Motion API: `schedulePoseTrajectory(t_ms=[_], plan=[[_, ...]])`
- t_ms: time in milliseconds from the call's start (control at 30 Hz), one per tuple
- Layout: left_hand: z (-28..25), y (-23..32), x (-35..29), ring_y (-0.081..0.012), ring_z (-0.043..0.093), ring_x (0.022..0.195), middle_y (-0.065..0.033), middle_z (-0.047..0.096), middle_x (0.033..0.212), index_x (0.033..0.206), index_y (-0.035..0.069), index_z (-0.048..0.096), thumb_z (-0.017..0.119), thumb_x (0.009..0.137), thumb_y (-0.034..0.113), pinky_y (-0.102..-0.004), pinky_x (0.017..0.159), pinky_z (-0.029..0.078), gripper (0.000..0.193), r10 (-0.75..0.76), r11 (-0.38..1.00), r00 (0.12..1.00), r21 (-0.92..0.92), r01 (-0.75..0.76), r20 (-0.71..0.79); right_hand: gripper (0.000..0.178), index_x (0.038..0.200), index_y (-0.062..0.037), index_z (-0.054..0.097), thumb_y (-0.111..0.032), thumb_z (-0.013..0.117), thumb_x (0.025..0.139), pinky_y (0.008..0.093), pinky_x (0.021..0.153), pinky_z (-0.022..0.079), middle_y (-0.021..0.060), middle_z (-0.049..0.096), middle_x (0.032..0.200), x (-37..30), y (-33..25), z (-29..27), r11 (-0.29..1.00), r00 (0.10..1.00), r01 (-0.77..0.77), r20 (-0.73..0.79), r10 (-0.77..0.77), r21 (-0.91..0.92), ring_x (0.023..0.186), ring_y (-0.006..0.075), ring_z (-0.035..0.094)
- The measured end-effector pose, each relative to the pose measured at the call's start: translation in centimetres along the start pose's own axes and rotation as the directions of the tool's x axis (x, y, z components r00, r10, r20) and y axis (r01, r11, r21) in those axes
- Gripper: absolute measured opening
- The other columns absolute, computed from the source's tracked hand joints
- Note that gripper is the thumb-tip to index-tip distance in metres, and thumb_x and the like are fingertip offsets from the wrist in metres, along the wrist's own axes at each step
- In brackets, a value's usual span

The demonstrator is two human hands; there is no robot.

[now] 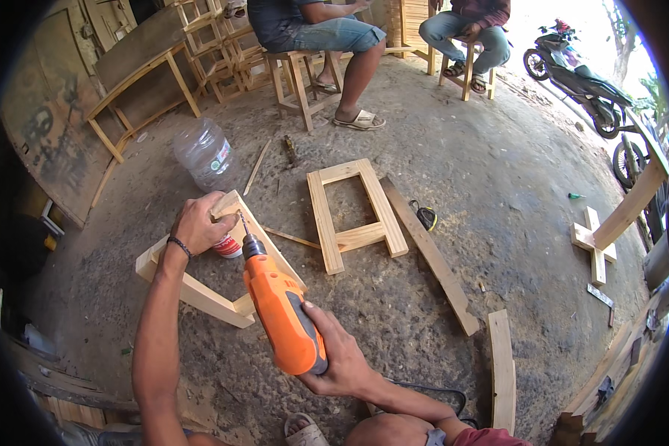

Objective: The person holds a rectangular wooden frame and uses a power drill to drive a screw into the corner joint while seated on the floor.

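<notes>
A pale wooden frame (pixel 208 299) stands tilted on the ground at centre left. Fingers of my left hand (pixel 199 225) are wrapped round its upper corner. My right hand (pixel 342 355) grips an orange and black power drill (pixel 281 308) by its body. The drill bit (pixel 243 221) points at the frame's upper piece, close to my left fingers; whether it has entered the wood I cannot tell. Partly hidden behind the frame is a red and white container (pixel 228 247). Another wooden frame (pixel 324 223) lies flat ahead of my hands.
A long plank (pixel 431 260) and a tape measure (pixel 427 217) lie right of the flat frame. A clear water jug (pixel 204 157) stands far left. A cross-footed wooden post (pixel 624 208) is at right. Two people sit on stools (pixel 297 85) at the back, near a motorbike (pixel 583 78).
</notes>
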State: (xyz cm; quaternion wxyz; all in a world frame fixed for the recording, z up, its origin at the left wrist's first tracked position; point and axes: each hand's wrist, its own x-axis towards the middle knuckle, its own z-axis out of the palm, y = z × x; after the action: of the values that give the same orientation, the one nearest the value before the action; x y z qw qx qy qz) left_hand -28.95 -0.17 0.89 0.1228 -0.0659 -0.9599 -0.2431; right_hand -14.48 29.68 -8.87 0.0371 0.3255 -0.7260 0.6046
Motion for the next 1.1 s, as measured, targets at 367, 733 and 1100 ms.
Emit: schedulePoseTrajectory(t_ms=[367,733,1100], plan=[[-0.09,0.05,-0.01,-0.0363,0.075,0.097,-0.0215,0.076,0.098,0.11,-0.001,0.069,0.073,0.085,0.024,-0.0414,0.084,0.057,0.035,-0.008,1.0,1.0,0.003,0.008,0.011,0.097,0.159,-0.0041,0.026,-0.016,0.08,0.078,0.0482,0.101,0.054,0.0269,0.046,0.147,-0.05,0.13,-0.01,1.0,1.0,-0.007,0.008,0.007,0.017,0.128,0.0463,0.056],[-0.05,-0.06,-0.02,-0.0363,0.075,0.097,-0.0218,0.076,0.099,0.111,-0.001,0.069,0.073,0.084,0.025,-0.0415,0.085,0.057,0.038,0.008,1.0,1.0,0.026,-0.008,-0.002,0.1,0.156,0.0022,0.027,-0.021,0.085,0.078,0.0499,0.11,0.046,0.0331,0.049,0.145,-0.15,0.18,-0.13,1.0,1.0,-0.001,0.001,0.001,0.003,0.132,0.0489,0.054],[0.02,-0.17,0.37,-0.0413,0.072,0.095,-0.0247,0.073,0.096,0.102,-0.001,0.065,0.082,0.078,0.031,-0.0455,0.083,0.055,0.044,-0.055,0.99,0.998,0.131,0.05,0.037,0.099,0.161,-0.0039,0.021,-0.019,0.079,0.082,0.049,0.097,0.056,0.0317,0.059,0.136,-0.21,-0.71,-0.26,0.996,0.998,-0.069,0.017,0.068,0.05,0.114,0.0491,0.066]])
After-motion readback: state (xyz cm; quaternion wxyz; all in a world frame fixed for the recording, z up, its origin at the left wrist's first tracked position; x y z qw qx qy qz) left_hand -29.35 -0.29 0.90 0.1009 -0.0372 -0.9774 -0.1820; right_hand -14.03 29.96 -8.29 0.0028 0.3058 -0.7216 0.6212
